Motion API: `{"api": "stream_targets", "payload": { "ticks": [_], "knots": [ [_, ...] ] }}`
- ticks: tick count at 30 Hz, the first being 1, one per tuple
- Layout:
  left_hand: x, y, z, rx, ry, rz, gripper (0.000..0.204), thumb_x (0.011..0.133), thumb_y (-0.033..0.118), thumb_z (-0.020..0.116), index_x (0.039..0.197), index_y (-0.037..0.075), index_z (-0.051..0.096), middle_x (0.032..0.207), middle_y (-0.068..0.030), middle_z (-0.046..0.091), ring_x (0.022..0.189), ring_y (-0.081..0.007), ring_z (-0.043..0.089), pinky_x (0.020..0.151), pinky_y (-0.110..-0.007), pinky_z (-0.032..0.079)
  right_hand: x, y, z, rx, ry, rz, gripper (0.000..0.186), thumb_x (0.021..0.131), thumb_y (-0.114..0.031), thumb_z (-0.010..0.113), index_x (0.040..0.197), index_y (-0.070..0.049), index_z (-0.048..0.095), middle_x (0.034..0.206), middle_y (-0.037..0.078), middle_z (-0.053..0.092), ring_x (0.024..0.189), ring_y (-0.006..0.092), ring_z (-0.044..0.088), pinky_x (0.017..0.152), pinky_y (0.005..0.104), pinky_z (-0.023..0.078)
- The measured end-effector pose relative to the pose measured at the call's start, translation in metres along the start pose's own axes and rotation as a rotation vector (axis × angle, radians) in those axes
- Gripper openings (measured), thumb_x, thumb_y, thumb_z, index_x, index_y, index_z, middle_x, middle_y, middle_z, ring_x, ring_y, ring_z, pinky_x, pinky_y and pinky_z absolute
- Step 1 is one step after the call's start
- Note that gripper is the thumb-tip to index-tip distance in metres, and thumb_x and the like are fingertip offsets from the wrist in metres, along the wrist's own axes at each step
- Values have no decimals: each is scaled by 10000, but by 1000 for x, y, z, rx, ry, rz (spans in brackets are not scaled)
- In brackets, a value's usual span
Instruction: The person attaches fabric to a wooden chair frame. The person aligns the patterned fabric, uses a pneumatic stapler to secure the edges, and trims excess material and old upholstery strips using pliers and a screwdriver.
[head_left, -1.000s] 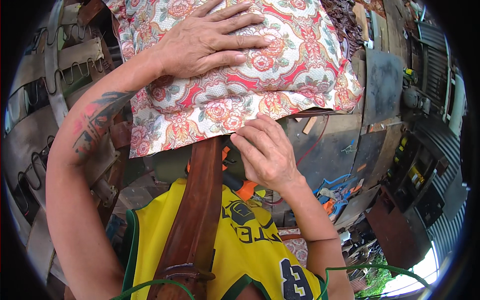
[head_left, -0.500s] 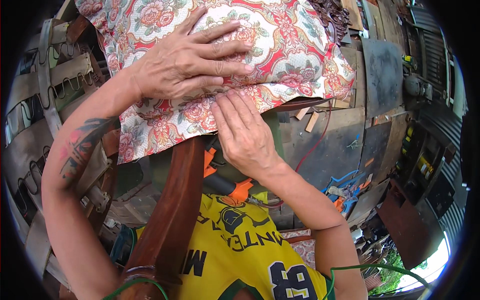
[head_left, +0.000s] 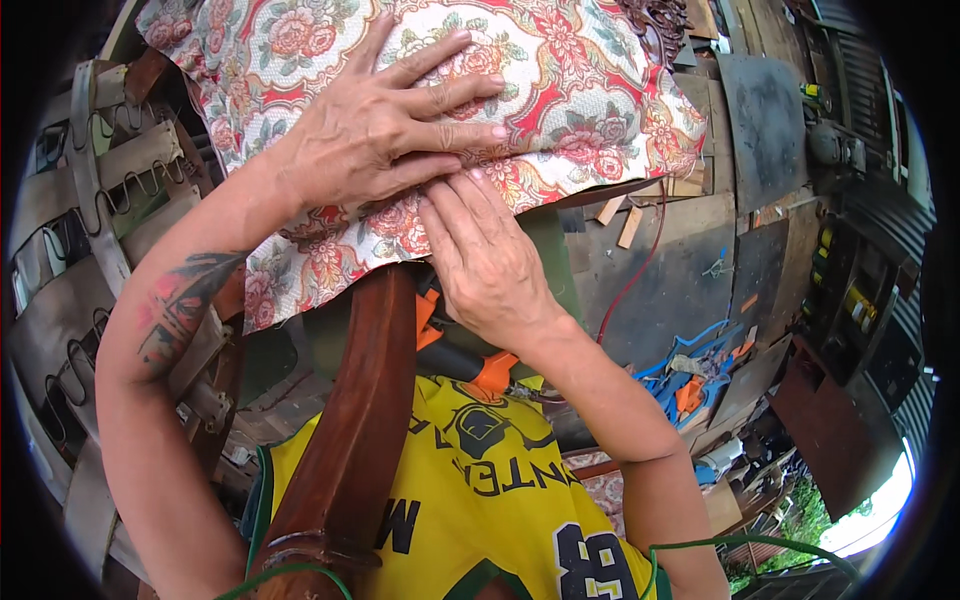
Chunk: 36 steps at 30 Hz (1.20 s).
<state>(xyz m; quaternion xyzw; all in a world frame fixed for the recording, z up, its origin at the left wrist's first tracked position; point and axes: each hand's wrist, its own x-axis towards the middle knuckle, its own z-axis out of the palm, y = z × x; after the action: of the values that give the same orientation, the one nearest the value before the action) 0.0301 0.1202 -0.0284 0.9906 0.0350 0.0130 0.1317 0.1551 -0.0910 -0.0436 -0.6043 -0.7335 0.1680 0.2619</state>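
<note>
Upholstery fabric (head_left: 590, 130) with red and white floral patterns covers a padded seat in front of me. My left hand (head_left: 365, 135) lies flat on it, fingers spread. Just below, my right hand (head_left: 490, 245) has its fingers pressed together over a fold near the fabric's front edge; its thumb is hidden beneath. A loose corner of cloth hangs at the left, over a curved brown wooden leg (head_left: 345, 440) that points toward me. Behind my right wrist an orange-and-black tool (head_left: 490, 372) shows in part, its kind unclear.
Wooden frames with webbing and wire springs (head_left: 125, 190) stand at the left. To the right, a red hose (head_left: 632, 285) runs down past small wood blocks (head_left: 630, 228). Blue and orange items (head_left: 690, 390) lie on the floor. A green cord (head_left: 720, 540) crosses near my right arm.
My left hand's fingers have shifted slightly, with the little finger now closer over the right fingertips. The fold under the hands looks flatter. The view has moved a little.
</note>
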Motion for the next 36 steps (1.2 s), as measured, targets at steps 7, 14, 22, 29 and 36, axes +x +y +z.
{"api": "stream_targets", "payload": {
  "ticks": [7,14,22,29,36],
  "knots": [
    [-8,0,3,-28,17,-26,531,960,376,751,1483,418,667,1662,22,530,1628,-333,332,1322,-704,106,-6,2,-16,-100,-25,127,671,829,-128,774,1445,48,574,1433,196,567,1382,382,504,1267,558,342],
    [-9,0,5,-13,3,-19,561,955,404,747,1506,418,643,1685,26,499,1636,-332,314,1316,-708,122,0,-3,-8,-197,-68,221,731,770,-161,817,1443,12,589,1379,166,550,1351,356,493,1255,541,320],
    [-9,0,5,7,-29,-13,521,1030,441,650,1548,402,602,1701,29,473,1649,-326,280,1327,-684,110,4,-2,-3,-176,-32,205,733,724,-144,776,1414,35,603,1279,154,547,1290,354,499,1248,580,289],
    [-14,-9,5,1,-44,121,527,1091,451,532,1611,363,531,1718,23,445,1664,-309,234,1360,-623,95,10,0,-14,-105,-39,197,685,719,-147,763,1367,24,624,1251,157,556,1268,361,519,1249,584,289],
    [-10,-18,10,-250,-16,37,558,1077,355,599,1623,262,528,1723,3,443,1641,-295,308,1368,-549,154,15,3,-19,-59,-94,204,656,688,-155,792,1306,10,643,1236,146,571,1249,356,534,1249,596,294]
  ]
}}
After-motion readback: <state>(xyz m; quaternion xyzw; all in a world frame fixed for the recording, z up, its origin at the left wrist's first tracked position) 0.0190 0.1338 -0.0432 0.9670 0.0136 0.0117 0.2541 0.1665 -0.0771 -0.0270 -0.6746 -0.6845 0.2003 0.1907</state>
